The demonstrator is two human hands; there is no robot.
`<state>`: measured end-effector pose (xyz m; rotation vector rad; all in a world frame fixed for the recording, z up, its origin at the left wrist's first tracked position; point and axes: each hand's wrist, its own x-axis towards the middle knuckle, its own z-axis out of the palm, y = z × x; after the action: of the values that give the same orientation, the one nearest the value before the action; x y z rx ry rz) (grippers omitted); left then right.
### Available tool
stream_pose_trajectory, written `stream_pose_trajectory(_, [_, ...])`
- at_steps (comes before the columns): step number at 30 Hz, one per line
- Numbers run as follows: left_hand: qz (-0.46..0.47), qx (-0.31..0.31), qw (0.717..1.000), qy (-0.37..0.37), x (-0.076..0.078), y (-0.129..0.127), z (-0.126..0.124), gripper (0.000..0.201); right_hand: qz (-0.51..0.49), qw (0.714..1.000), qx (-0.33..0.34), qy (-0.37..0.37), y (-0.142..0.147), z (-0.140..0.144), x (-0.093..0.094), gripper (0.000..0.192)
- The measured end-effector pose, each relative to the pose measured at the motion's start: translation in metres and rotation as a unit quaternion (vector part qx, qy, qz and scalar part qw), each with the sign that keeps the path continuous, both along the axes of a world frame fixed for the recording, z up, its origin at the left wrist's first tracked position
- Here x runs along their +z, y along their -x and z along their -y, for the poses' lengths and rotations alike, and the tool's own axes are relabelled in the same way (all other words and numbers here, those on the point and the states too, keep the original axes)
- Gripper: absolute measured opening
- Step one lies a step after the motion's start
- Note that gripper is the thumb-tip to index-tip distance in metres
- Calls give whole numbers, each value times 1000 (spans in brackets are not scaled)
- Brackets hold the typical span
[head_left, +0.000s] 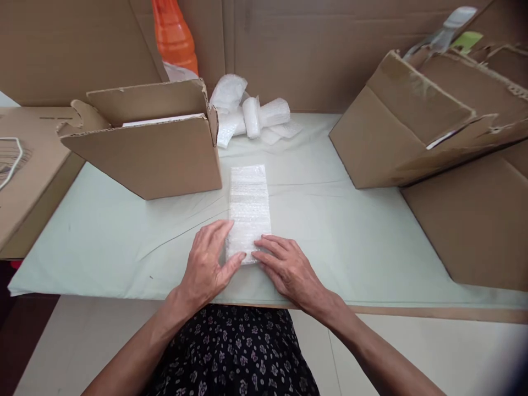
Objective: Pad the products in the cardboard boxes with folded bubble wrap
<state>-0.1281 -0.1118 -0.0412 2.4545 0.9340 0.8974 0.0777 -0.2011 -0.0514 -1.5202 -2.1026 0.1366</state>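
Head view: bubble-wrap strip (249, 212) running lengthwise straight away, near end pinned under flat, unclenched left hand (209, 261) and right hand (286, 268), equally close.

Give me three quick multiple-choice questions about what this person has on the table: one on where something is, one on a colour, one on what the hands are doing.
1. Where does the bubble-wrap strip lie?
A. Inside a box
B. Flat on the table, between two cardboard boxes
C. On the floor

2. What colour is the bottle-like object behind the left box?
A. Orange
B. Blue
C. Black

3. What are the hands doing?
A. Lifting the strip in the air
B. Resting in the lap
C. Pressing flat on the strip's near end

Answers:
1 B: the strip lies on the pale sheet, with the right box on its other side.
2 A: its ribbed body is bright orange.
3 C: the left hand and right hand lie open, fingertips on the strip's near edge.
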Motion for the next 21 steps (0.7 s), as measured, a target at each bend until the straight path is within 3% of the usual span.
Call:
stream_pose_trajectory(3, [-3,-75,997,23,4,14,15,42,-79,996,-27,20,3,-4,-1,26])
stream_pose_trajectory(7, [18,-45,996,77,-4,17,24,33,-193,973,-79,99,6,4,6,23])
stream_pose_trajectory(10, [20,-12,997,70,-12,9,17,30,-148,980,-133,-4,7,14,10,23])
stream_pose_trajectory(13, [0,3,999,34,-17,2,7,30,-40,991,-103,-77,8,20,9,25])
stream_pose_trajectory(17, [-1,34,999,8,-15,4,10,36,26,998,-48,-25,11,16,3,23])
stream_pose_trajectory(21, [18,-47,998,35,-6,19,26,41,-70,995,-46,45,14,13,7,24])
